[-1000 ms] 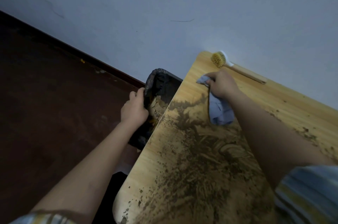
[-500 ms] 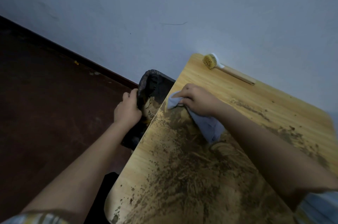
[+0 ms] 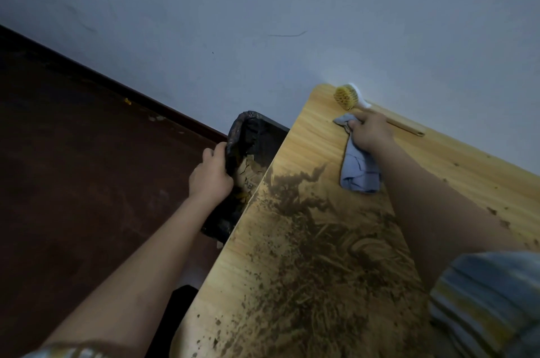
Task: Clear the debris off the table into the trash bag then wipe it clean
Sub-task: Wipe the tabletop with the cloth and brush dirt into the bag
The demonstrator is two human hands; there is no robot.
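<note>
Wall (image 3: 292,7): pale, fills the top of the view. Floor (image 3: 73,182): dark reddish brown, left side.

Table (image 3: 309,135): light wood, runs from the far corner down to bottom right. Debris (image 3: 315,264): brown dirt, smeared and speckled over the near and middle part of the top; the far corner strip is mostly bare wood, with scattered crumbs along the right edge.

Trash bag (image 3: 248,135): black, mouth open, held against the table's left edge below the top; dirt and some crumpled paper-like stuff are visible inside.

Delta vs half a second ago: the right hand and cloth were at the left table edge next to the bag mouth; now they're back at the far corner, just beside the brush. Same spot as a second ago, so one sweep stroke and return. Left hand and bag unchanged. The dirt patch's far edge by the bag looks about the same.

Cloth (image 3: 361,173): pale blue, crumpled, lying on the table and trailing toward the camera from under the right hand.

Brush (image 3: 346,97): yellow bristle head, white neck, wooden handle, lying on the far corner by the wall.

Left hand (image 3: 211,176): fingers curled over the bag's rim, gripping it and holding the mouth up.

Right hand (image 3: 372,132): fingers curled, bunching the cloth's far end and pressing it on the tabletop.
</note>
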